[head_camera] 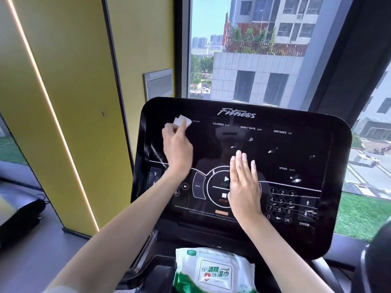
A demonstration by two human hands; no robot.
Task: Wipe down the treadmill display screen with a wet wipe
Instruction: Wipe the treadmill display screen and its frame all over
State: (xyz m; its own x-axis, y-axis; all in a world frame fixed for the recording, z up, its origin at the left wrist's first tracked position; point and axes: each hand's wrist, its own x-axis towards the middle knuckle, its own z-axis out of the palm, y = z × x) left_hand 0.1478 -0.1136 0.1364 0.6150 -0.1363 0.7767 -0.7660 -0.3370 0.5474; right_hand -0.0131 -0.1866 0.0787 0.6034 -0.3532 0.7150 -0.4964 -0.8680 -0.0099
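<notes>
Wet-wipe pack, white and green with a printed label, lies nearest, on the ledge just below the console. Yellow wall with a slanted light strip takes the left; window behind shows buildings. Treadmill display screen fills the middle: glossy black, tilted back, "Fitness" at top, readout labels in a row, round START/STOP control at centre, number keypad lower right. Left hand is up at the screen's top-left corner, grip clamped on a folded white wet wipe pinched at the fingertips, against the glass beside the first readout label. Right hand lies flat on the screen over the START/STOP control, grip apart, fingers straight, holding nothing. White smudges dot the screen's right half; streaks near its left edge.
</notes>
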